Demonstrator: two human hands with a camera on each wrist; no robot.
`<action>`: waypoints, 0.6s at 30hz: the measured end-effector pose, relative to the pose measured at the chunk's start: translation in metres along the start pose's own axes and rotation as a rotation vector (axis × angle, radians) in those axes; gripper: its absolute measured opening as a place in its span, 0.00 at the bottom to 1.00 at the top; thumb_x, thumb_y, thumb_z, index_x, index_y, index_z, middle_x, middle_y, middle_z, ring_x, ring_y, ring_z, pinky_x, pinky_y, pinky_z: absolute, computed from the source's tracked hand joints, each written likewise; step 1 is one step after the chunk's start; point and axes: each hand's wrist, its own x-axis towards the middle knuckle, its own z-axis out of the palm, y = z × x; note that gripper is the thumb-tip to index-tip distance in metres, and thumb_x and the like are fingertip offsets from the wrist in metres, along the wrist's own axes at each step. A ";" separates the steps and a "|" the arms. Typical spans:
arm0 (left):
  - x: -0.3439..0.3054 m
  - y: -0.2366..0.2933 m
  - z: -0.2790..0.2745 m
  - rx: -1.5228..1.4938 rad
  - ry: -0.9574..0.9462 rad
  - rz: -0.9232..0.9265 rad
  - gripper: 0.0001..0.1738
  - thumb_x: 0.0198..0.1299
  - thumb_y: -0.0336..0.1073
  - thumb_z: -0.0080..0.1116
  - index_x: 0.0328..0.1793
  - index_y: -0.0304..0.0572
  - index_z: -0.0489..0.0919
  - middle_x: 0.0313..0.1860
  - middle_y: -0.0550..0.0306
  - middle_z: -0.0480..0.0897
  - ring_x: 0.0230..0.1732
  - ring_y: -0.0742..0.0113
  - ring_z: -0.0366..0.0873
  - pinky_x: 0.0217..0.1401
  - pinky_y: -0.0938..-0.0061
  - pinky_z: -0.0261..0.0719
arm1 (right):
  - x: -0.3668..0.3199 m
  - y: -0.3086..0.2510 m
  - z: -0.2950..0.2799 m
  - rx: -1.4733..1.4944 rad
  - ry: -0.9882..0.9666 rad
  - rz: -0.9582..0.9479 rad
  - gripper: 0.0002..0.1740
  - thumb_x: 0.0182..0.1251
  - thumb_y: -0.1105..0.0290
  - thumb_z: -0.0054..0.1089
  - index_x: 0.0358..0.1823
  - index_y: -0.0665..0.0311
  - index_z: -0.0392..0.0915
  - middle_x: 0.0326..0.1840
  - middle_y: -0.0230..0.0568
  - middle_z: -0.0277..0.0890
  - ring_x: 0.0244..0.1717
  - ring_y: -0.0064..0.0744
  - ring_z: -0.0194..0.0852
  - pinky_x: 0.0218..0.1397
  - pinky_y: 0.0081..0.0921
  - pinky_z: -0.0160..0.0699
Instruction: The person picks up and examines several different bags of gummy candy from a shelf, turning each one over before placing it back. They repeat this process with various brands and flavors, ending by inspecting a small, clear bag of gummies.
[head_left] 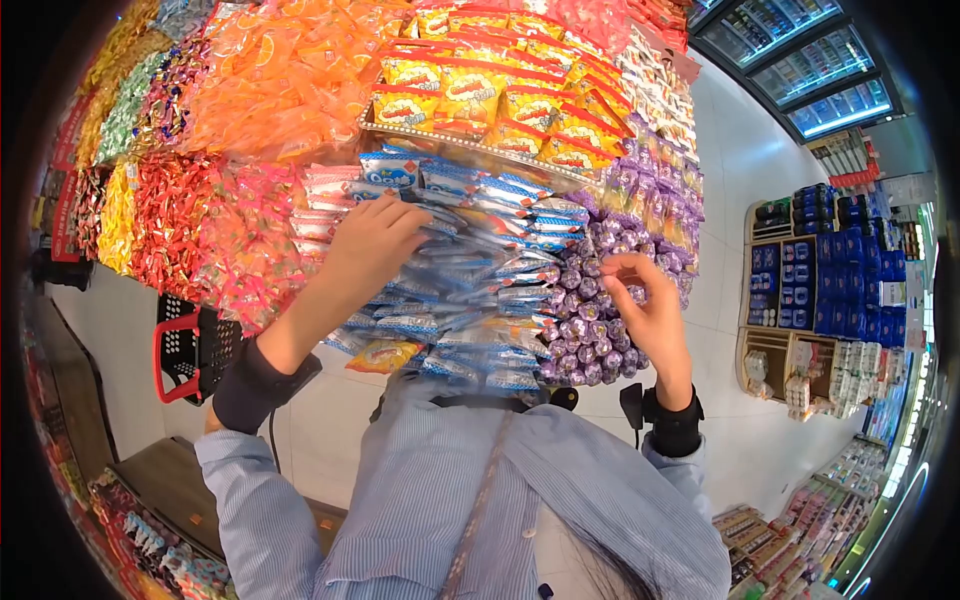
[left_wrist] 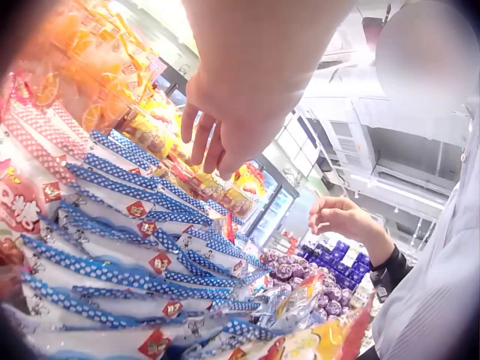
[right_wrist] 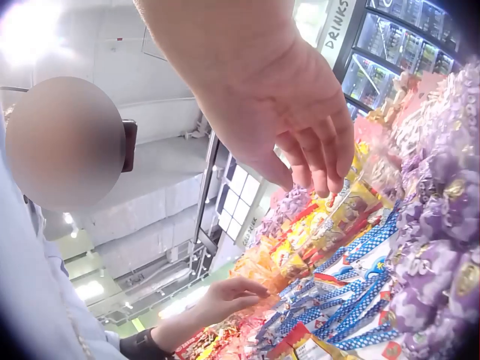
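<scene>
- We locate the blue-and-white, checker-edged plastic packets (head_left: 440, 290) in an overlapping heap in front of the person, beside purple, foil-wrapped balls (head_left: 590, 330).
- The left hand (head_left: 375, 240) hangs over the packets, its fingers loosely bent and apart from the palm; we see nothing held.
- The right hand (head_left: 650, 310) is nearest the purple balls, thumb and fingers curved with an open gap, gripping nothing visible.
- We judge each packet light, flexible and slick, its contents perhaps crushable; the crimped edge seems the best place to pinch. The balls look small, firm and likely to roll, better taken round the sides.
- We count two hands and one yellow-and-red packet (head_left: 383, 356) at the heap's near edge; the blue-and-white packets and purple balls overlap too much for an exact count.
</scene>
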 end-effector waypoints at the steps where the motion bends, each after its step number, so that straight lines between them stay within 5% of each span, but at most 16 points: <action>1: -0.005 0.001 0.000 -0.019 -0.020 -0.008 0.13 0.48 0.31 0.60 0.42 0.43 0.75 0.36 0.57 0.77 0.42 0.58 0.73 0.45 0.66 0.70 | -0.005 0.002 -0.002 -0.011 0.003 0.012 0.09 0.57 0.76 0.57 0.40 0.67 0.73 0.34 0.39 0.77 0.34 0.28 0.76 0.41 0.23 0.72; 12: 0.002 0.038 0.040 0.006 -0.288 0.161 0.09 0.51 0.33 0.57 0.40 0.45 0.75 0.36 0.61 0.75 0.44 0.63 0.71 0.45 0.69 0.69 | -0.043 0.015 0.000 0.059 0.057 0.077 0.09 0.59 0.75 0.56 0.41 0.67 0.74 0.34 0.38 0.77 0.35 0.27 0.75 0.41 0.22 0.72; 18: 0.011 0.049 0.059 0.045 -0.242 0.211 0.11 0.48 0.35 0.59 0.38 0.45 0.74 0.36 0.61 0.73 0.44 0.63 0.70 0.45 0.70 0.69 | -0.058 0.024 -0.004 0.081 0.050 0.099 0.09 0.59 0.75 0.56 0.41 0.67 0.74 0.34 0.39 0.77 0.34 0.26 0.75 0.40 0.21 0.71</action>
